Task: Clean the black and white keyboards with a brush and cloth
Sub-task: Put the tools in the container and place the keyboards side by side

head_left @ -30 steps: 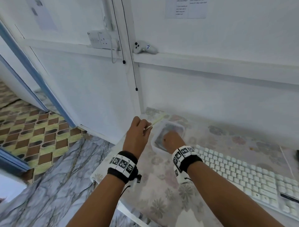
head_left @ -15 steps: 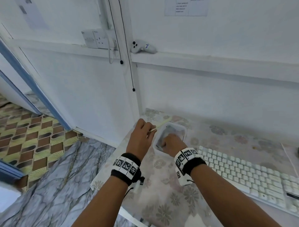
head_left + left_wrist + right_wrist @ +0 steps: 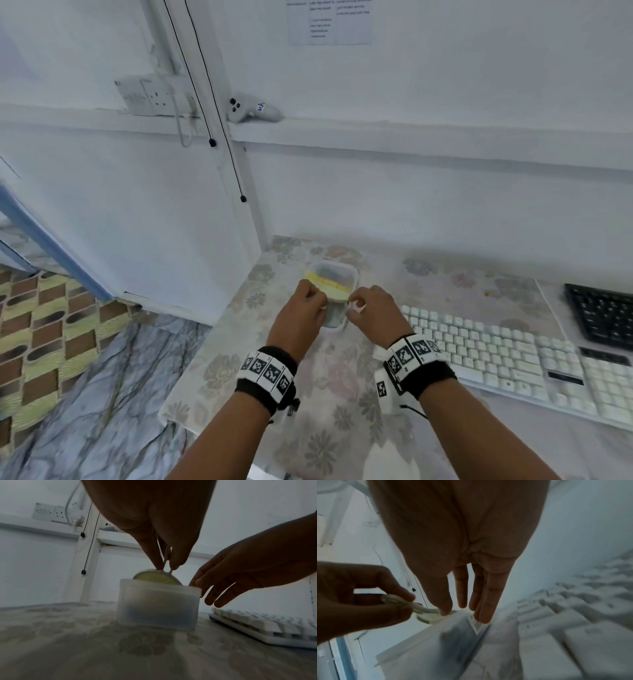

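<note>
The right hand point(image 3: 371, 308) has come up out of the tub point(image 3: 334, 291), fingers nearly straight at its rim and empty, while the left hand point(image 3: 301, 308) pinches the yellow brush point(image 3: 329, 286) over it, so the white keyboard point(image 3: 496, 356) and black keyboard point(image 3: 599, 315) likely wait.

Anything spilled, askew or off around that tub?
Nothing spilled or broken. The brush lies tilted across the rim of the plastic tub, its handle pinched by the left hand; the right hand touches the tub's edge. The white keyboard looks undisturbed.
</note>
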